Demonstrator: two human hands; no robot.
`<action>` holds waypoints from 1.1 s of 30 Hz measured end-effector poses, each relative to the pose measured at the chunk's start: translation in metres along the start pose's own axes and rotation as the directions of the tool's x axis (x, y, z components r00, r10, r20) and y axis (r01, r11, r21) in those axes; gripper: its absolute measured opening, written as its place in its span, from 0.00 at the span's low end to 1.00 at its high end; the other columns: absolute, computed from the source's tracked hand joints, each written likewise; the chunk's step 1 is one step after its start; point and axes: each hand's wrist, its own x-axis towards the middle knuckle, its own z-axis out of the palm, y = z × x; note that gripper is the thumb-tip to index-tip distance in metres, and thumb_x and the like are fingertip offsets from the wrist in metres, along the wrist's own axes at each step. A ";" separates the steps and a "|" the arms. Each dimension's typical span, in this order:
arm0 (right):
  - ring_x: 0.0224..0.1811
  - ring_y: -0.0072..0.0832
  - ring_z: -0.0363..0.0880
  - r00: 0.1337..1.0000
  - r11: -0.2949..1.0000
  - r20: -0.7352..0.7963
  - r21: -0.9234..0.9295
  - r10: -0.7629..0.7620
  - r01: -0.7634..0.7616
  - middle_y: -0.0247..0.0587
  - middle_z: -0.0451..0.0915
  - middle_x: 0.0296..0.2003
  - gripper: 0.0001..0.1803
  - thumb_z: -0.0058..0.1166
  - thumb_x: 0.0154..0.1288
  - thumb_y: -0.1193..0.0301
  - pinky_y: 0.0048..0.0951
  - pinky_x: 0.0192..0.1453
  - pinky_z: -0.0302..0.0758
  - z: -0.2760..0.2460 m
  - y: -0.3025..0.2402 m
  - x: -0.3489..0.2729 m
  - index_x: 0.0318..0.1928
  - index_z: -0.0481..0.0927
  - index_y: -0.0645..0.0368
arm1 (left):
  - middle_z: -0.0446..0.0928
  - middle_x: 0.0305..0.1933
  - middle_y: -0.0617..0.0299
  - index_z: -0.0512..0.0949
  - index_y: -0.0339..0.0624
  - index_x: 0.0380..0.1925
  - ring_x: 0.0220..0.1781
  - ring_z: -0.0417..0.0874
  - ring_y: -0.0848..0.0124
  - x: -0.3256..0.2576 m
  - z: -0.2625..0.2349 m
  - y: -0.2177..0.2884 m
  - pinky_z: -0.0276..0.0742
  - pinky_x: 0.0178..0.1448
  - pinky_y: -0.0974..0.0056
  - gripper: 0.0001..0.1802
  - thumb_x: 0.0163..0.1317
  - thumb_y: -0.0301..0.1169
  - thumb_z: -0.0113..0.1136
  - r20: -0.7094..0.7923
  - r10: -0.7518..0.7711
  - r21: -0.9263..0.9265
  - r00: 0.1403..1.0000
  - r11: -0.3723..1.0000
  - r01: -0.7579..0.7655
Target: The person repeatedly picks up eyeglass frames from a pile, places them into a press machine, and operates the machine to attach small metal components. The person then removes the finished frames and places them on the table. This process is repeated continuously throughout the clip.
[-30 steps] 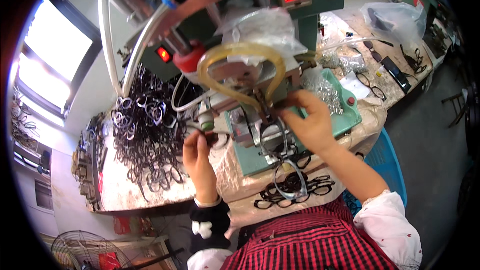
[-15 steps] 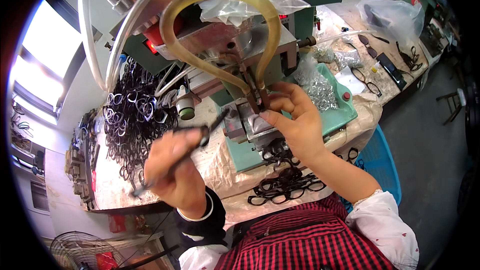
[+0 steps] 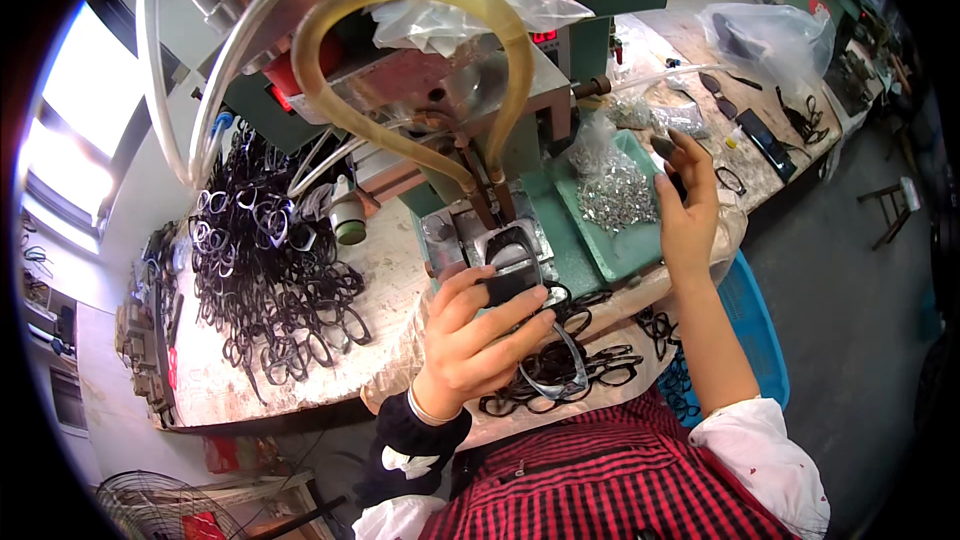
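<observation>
daylight comes through a window at your far left, cut off by the dark edge of the view, as is the wire fan below it. a heap of dark spectacle frames lies on the worktop, too tangled to make out single pieces. next comes your left hand, holding a greyish eyeglass frame with its fingers stretched across it and the thumb out of sight. that frame lies under your fingers, which hide its middle; its far rim is at a metal block, and its near rim juts toward you past your fingertips. further right, a green tray carries small shiny bits. your right hand is at the tray's right side, well apart from the greyish frame, half curled; something dark shows by its fingertips, but whether it grips anything you cannot tell. your right forearm partly covers a blue basket.
</observation>
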 end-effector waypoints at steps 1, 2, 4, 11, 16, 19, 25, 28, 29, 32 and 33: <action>0.60 0.32 0.78 0.998 0.985 0.055 -0.174 0.024 -0.014 0.43 0.81 0.55 0.23 0.58 0.60 0.81 0.32 0.65 0.71 -0.013 0.014 -0.005 0.57 0.78 0.59 | 0.87 0.45 0.64 0.87 0.47 0.36 0.33 0.71 0.64 -0.002 0.001 0.000 0.81 0.52 0.52 0.13 0.46 0.27 0.72 0.010 -0.005 -0.011 1.000 1.000 0.005; 0.58 0.33 0.78 0.993 0.941 0.101 -0.339 0.053 -0.016 0.42 0.82 0.51 0.20 0.59 0.58 0.80 0.33 0.62 0.72 -0.026 0.024 -0.014 0.53 0.81 0.58 | 0.87 0.45 0.64 0.87 0.46 0.36 0.33 0.71 0.65 -0.002 0.000 -0.001 0.80 0.52 0.52 0.13 0.46 0.27 0.72 0.020 -0.004 -0.021 1.000 1.000 0.004; 0.52 0.36 0.79 0.976 0.842 0.214 -0.534 0.044 0.079 0.41 0.82 0.45 0.14 0.62 0.56 0.78 0.34 0.56 0.74 -0.032 0.027 -0.020 0.45 0.84 0.58 | 0.87 0.45 0.63 0.87 0.46 0.36 0.33 0.72 0.65 -0.002 0.002 -0.004 0.80 0.52 0.52 0.13 0.47 0.27 0.72 0.015 0.000 -0.027 1.000 1.000 0.000; 0.42 0.44 0.76 0.925 0.646 0.368 -0.685 -0.092 0.337 0.42 0.76 0.33 0.08 0.69 0.49 0.73 0.43 0.48 0.73 -0.014 0.030 -0.039 0.32 0.86 0.55 | 0.86 0.50 0.60 0.87 0.45 0.41 0.34 0.75 0.63 -0.010 -0.002 0.001 0.80 0.58 0.49 0.16 0.48 0.29 0.73 0.007 -0.054 -0.043 0.999 0.998 0.054; 0.41 0.46 0.78 0.901 0.583 0.393 -0.693 -0.185 0.423 0.44 0.79 0.34 0.02 0.60 0.60 0.76 0.43 0.46 0.74 0.002 0.044 -0.029 0.34 0.81 0.59 | 0.83 0.57 0.52 0.84 0.43 0.48 0.56 0.82 0.52 -0.042 0.008 0.034 0.77 0.64 0.48 0.23 0.49 0.28 0.74 -0.132 -0.278 -0.091 0.951 0.959 0.268; 0.40 0.42 0.82 0.962 0.756 0.259 -0.612 -0.087 0.233 0.45 0.83 0.36 0.04 0.59 0.65 0.76 0.36 0.47 0.76 0.010 0.039 -0.018 0.38 0.82 0.62 | 0.83 0.55 0.53 0.84 0.45 0.45 0.52 0.84 0.52 -0.060 -0.021 0.039 0.79 0.60 0.49 0.20 0.48 0.26 0.72 -0.166 -0.166 0.191 0.972 0.962 0.197; 0.42 0.27 0.83 0.968 0.916 0.234 -0.401 0.090 0.012 0.41 0.86 0.40 0.10 0.62 0.64 0.78 0.28 0.51 0.77 0.000 0.036 -0.011 0.45 0.84 0.64 | 0.85 0.41 0.59 0.83 0.38 0.40 0.47 0.81 0.62 -0.095 -0.153 -0.031 0.75 0.54 0.61 0.08 0.61 0.18 0.63 -0.469 -0.499 0.543 0.729 0.487 0.683; 0.42 0.29 0.83 0.966 0.906 0.255 -0.415 0.033 0.078 0.41 0.85 0.39 0.09 0.62 0.63 0.79 0.29 0.51 0.77 -0.005 0.031 -0.017 0.44 0.85 0.64 | 0.84 0.41 0.57 0.83 0.40 0.43 0.46 0.81 0.56 -0.147 -0.188 -0.078 0.75 0.54 0.57 0.14 0.57 0.17 0.61 -0.180 -0.565 0.728 0.805 0.474 0.495; 0.42 0.30 0.83 0.969 0.904 0.245 -0.417 0.009 0.097 0.42 0.85 0.38 0.09 0.62 0.62 0.80 0.29 0.51 0.77 -0.008 0.033 -0.020 0.43 0.85 0.63 | 0.84 0.41 0.56 0.82 0.41 0.46 0.47 0.80 0.53 -0.165 -0.195 -0.091 0.75 0.54 0.54 0.17 0.56 0.16 0.60 -0.021 -0.575 0.802 0.818 0.479 0.357; 0.41 0.34 0.82 0.964 0.845 0.231 -0.483 -0.131 0.230 0.43 0.84 0.36 0.08 0.63 0.59 0.81 0.31 0.51 0.76 -0.028 0.032 -0.024 0.41 0.85 0.63 | 0.83 0.43 0.57 0.80 0.43 0.51 0.51 0.79 0.51 -0.230 -0.196 -0.116 0.74 0.60 0.51 0.21 0.55 0.19 0.57 0.220 -0.666 0.758 0.713 0.576 0.305; 0.41 0.35 0.82 0.955 0.803 0.228 -0.523 -0.190 0.285 0.43 0.83 0.36 0.08 0.63 0.58 0.81 0.32 0.51 0.76 -0.036 0.028 -0.027 0.40 0.85 0.62 | 0.82 0.42 0.57 0.80 0.43 0.51 0.51 0.79 0.51 -0.256 -0.187 -0.125 0.73 0.59 0.51 0.22 0.54 0.19 0.59 0.132 -0.640 0.752 0.757 0.562 0.345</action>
